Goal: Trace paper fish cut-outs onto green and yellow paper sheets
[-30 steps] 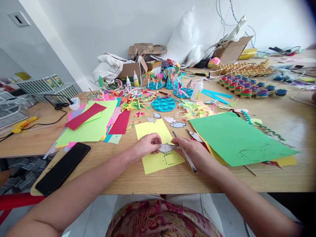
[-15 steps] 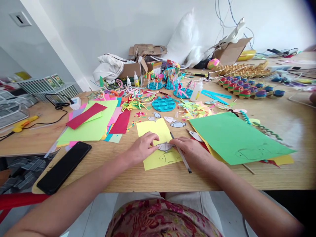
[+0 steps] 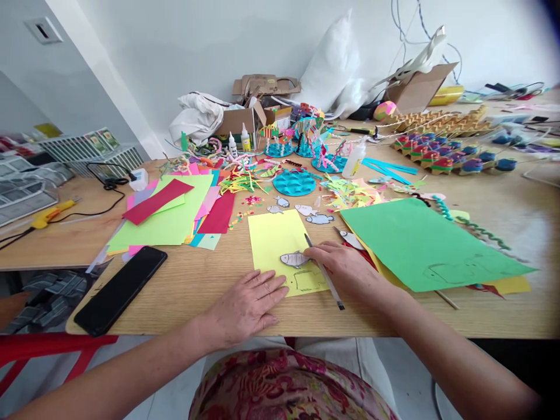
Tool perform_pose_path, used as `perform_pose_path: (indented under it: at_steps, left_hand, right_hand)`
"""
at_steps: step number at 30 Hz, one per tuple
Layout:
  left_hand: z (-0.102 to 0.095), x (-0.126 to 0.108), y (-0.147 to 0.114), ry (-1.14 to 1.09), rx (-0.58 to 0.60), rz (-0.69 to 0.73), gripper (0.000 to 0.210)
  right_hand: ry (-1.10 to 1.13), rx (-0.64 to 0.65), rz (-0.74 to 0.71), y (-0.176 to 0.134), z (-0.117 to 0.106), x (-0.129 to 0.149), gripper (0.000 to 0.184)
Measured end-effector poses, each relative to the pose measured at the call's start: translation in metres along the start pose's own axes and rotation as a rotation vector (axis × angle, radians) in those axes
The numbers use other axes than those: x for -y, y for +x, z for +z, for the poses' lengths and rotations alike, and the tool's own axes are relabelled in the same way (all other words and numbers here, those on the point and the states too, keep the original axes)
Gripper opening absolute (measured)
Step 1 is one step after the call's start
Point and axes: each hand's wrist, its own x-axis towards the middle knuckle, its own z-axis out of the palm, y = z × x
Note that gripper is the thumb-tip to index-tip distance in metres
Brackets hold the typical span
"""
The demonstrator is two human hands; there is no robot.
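A sheet of yellow paper (image 3: 275,236) lies on the table before me, with a pencil-like fish outline (image 3: 306,281) drawn near its lower edge. Just above the outline rests a grey striped paper fish (image 3: 293,259). My left hand (image 3: 249,303) is flat, fingers stretched out, over the lower left corner of the sheet. My right hand (image 3: 345,265) has its fingers closed around a pen (image 3: 330,283), with the fingertips at the paper fish's tail. More cut-out fish (image 3: 319,219) lie past the sheet's top edge, and another paper fish (image 3: 351,238) is to the right.
Green paper (image 3: 433,242) covers the right side. At left are coloured sheets (image 3: 175,219) and a black phone (image 3: 120,290). Further back stand a blue scalloped disc (image 3: 294,183), a glue bottle (image 3: 354,160), paper scraps (image 3: 350,192) and painted egg cartons (image 3: 450,154).
My left hand has let go of the paper fish's head and moved down toward me, flattening on the sheet's lower corner. My right hand stays at the tail with the pen.
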Motion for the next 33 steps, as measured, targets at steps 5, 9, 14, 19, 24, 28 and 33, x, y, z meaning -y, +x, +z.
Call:
perform_pose_path:
  at_steps: [5,9,14,19,24,28,33]
  left_hand:
    - [0.002,-0.002,-0.007,-0.001,-0.034,0.026,0.045]
    - [0.0,-0.004,-0.008,-0.013,-0.063,0.048,0.042]
    - [-0.006,0.004,0.005,-0.032,-0.181,0.081,0.029]
    - [-0.002,0.022,0.029,0.047,-0.264,0.109,0.03]
    - [0.003,0.028,0.037,0.128,-0.25,0.125,0.028]
    - [0.003,0.028,0.037,0.121,-0.25,0.145,0.029]
    - [0.006,0.029,0.036,0.133,-0.259,0.15,0.029]
  right_hand:
    - [0.005,0.011,-0.031,-0.007,-0.002,0.009,0.027]
    - [0.01,-0.014,-0.051,-0.009,-0.001,0.012,0.029]
    - [-0.004,-0.029,-0.079,-0.008,0.002,0.011,0.031]
    - [-0.023,-0.03,-0.087,-0.006,0.004,0.01,0.029]
    - [-0.035,-0.001,-0.067,-0.004,0.003,0.01,0.026]
    - [-0.03,0.0,-0.075,-0.003,0.003,0.01,0.024]
    - [-0.032,-0.032,-0.081,-0.004,0.005,0.008,0.026]
